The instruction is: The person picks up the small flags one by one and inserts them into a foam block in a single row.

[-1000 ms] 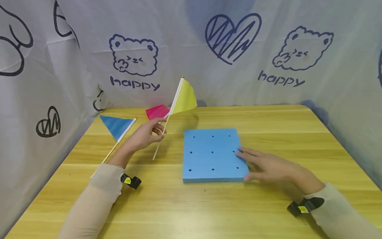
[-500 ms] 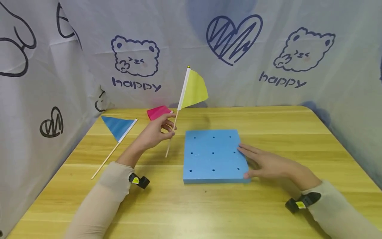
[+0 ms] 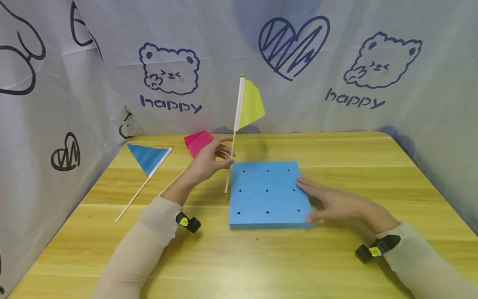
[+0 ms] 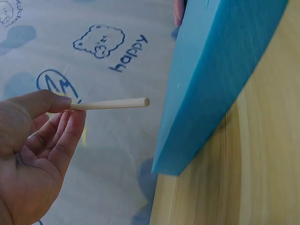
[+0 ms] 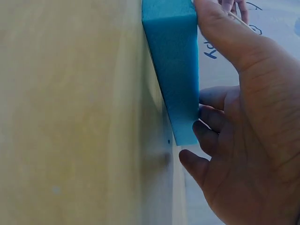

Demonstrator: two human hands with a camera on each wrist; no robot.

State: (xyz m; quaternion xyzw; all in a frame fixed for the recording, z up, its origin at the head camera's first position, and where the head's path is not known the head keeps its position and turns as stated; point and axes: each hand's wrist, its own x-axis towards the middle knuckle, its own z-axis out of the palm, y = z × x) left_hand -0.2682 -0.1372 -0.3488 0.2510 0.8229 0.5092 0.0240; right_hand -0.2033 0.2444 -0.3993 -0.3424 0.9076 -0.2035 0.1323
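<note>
In the head view my left hand (image 3: 209, 162) pinches the thin wooden stick of a yellow flag (image 3: 252, 106) between thumb and fingers. The flag stands nearly upright, its cloth at the top and its lower tip beside the left edge of a blue foam board (image 3: 254, 202). From the left wrist, the bare stick end (image 4: 115, 103) points toward the board, with a gap between them. Small holes in rows dot the board's top. My right hand (image 3: 340, 203) rests at the board's right edge, fingertips on top and thumb near the front right corner, fingers loosely extended.
A blue triangular flag (image 3: 147, 160) lies on the wooden table (image 3: 257, 265) at left. Behind my left hand lies a pink flag (image 3: 198, 143), its stick partly hidden under that arm. A white cloth (image 3: 231, 33) with drawings hangs behind and at the sides.
My left hand has carried the yellow flag rightward to the board's left edge, and the flag has tilted more upright. The right hand stays almost unmoved at the board.
</note>
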